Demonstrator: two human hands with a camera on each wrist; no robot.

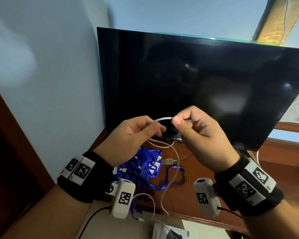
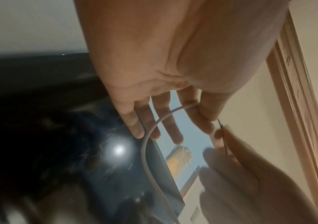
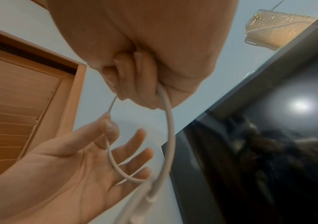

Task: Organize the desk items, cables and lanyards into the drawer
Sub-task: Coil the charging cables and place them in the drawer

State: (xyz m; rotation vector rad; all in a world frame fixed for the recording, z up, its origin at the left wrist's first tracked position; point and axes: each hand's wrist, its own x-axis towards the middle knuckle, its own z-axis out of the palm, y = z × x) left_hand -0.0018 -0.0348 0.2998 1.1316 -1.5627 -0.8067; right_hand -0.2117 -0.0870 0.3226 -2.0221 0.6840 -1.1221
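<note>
Both hands are raised in front of the dark monitor with a white cable looped between them. My left hand pinches the cable between thumb and forefinger, the other fingers spread, as the right wrist view shows. My right hand pinches the loop's top, its other fingers curled. The cable's tail hangs to the desk, and a USB plug dangles beside it. A tangle of blue lanyards lies on the wooden desk below my left hand. No drawer is plainly visible.
A large black monitor stands close behind the hands. A second thin white cable curls near the desk's front edge. Below that edge is a pale surface with a printed box. A wooden door frame stands at the left.
</note>
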